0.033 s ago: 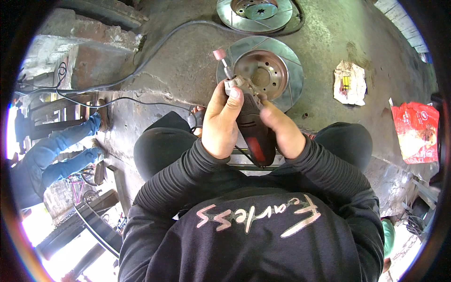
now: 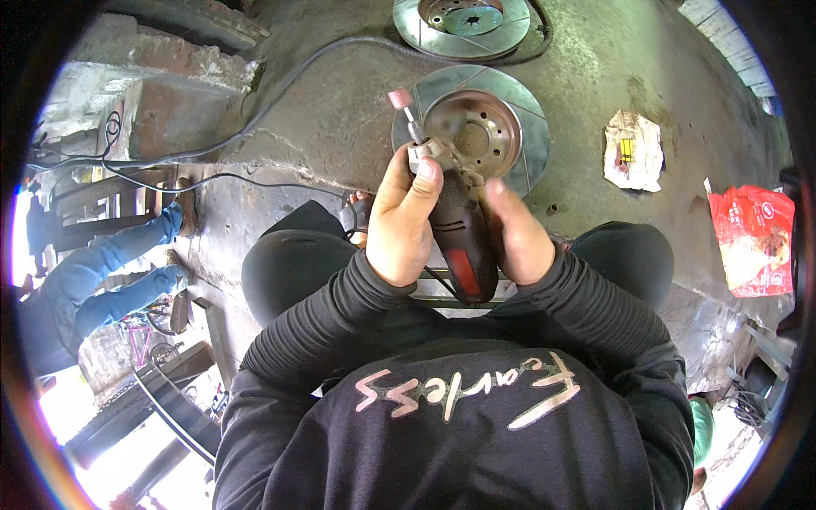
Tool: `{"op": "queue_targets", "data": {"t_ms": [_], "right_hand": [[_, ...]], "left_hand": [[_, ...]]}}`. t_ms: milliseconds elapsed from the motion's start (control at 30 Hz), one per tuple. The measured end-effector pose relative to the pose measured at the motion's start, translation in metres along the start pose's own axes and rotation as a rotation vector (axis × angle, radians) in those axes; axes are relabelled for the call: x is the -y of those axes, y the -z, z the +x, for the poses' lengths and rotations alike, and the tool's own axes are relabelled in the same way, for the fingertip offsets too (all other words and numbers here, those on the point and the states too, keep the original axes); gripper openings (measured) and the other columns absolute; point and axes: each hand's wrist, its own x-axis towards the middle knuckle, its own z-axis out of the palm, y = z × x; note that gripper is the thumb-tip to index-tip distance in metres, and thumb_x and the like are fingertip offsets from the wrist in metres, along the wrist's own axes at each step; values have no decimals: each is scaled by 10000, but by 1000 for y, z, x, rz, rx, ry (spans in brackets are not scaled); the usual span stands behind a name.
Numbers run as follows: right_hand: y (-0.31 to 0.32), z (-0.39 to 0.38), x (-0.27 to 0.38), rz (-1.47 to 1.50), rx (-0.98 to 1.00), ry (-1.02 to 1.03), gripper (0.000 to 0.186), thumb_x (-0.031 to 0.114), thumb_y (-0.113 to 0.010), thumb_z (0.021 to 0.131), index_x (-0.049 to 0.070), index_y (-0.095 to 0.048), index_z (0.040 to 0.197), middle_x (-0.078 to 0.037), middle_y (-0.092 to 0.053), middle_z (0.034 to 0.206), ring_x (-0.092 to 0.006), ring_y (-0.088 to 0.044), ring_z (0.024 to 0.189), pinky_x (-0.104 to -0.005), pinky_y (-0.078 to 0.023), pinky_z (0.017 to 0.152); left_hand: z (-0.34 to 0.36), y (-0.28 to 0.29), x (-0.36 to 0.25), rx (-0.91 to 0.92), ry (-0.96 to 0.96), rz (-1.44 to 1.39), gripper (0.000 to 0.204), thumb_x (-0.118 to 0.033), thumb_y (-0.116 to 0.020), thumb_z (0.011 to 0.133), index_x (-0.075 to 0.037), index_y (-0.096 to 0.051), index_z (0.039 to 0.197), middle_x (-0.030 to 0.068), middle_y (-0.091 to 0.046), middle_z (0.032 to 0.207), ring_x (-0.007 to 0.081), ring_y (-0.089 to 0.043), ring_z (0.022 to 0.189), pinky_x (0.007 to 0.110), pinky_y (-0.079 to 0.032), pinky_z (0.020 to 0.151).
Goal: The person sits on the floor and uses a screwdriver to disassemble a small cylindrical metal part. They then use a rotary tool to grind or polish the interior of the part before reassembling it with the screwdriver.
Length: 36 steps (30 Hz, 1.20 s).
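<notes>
My left hand (image 2: 402, 221) is closed around the head of a dark angle grinder (image 2: 459, 234) with a red patch on its body. My left thumb lies along the metal neck. From its head a thin shank carries a pinkish cylindrical grinding stone (image 2: 400, 99), pointing away to the upper left. At the grinder's right side is my right hand (image 2: 520, 234), blurred, its thumb raised; its other fingers are mostly hidden, so its grip is unclear. Just beyond the tool a slotted brake disc (image 2: 531, 127) lies flat on the ground, partly covered by the grinder head.
Another brake disc (image 2: 408, 34) lies farther off, with a dark cable (image 2: 297, 68) curving past it. To the right lie a crumpled pale packet (image 2: 633, 153) and a red bag (image 2: 748, 221). At left, a person in jeans (image 2: 110, 272) is near metal frames.
My right hand has shifted slightly right, its thumb lifting a little off the grinder's side. The grinder has tilted very slightly; my left hand keeps its place.
</notes>
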Motion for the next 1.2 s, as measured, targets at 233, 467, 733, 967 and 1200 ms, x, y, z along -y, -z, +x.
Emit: {"op": "queue_targets", "data": {"t_ms": [233, 467, 733, 967, 1200], "right_hand": [[14, 4, 4, 92, 48, -62, 454, 378, -391, 944, 35, -442, 1236, -63, -540, 1141, -155, -523, 1014, -289, -395, 896], [17, 2, -3, 26, 110, 5, 476, 346, -418, 938, 28, -391, 1291, -68, -491, 1218, -145, -472, 1089, -293, -354, 944], [9, -2, 0, 112, 126, 28, 450, 388, -437, 926, 51, -437, 1223, -57, -524, 1142, -155, -500, 1035, -300, -377, 911], [13, 1, 0, 119, 60, -73, 472, 416, -430, 921, 58, -436, 1228, -57, -532, 1134, -161, -510, 1026, -318, -400, 882], [17, 3, -1, 13, 218, 46, 616, 470, -439, 898, 53, -310, 1333, -80, -467, 1234, -202, -464, 1117, -350, -370, 944]], "left_hand": [[3, -1, 10, 77, -102, 224, 396, -281, -402, 953, 8, -400, 1223, 99, -541, 1104, 174, -526, 1002, 302, -393, 897], [10, 2, 16, 156, -167, 297, 439, -328, -410, 942, 15, -388, 1215, 122, -552, 1101, 199, -534, 1008, 316, -391, 909], [6, 3, 23, 224, -234, 439, 427, -299, -510, 909, 22, -394, 1166, 83, -540, 976, 147, -490, 916, 275, -383, 844], [9, 3, 22, 195, -155, 414, 458, -313, -462, 928, 26, -377, 1223, 87, -528, 1076, 151, -487, 995, 277, -374, 883], [15, 5, 9, 155, -68, 48, 415, -322, -414, 939, 16, -426, 1180, 125, -580, 1017, 210, -574, 933, 318, -442, 848]]}}
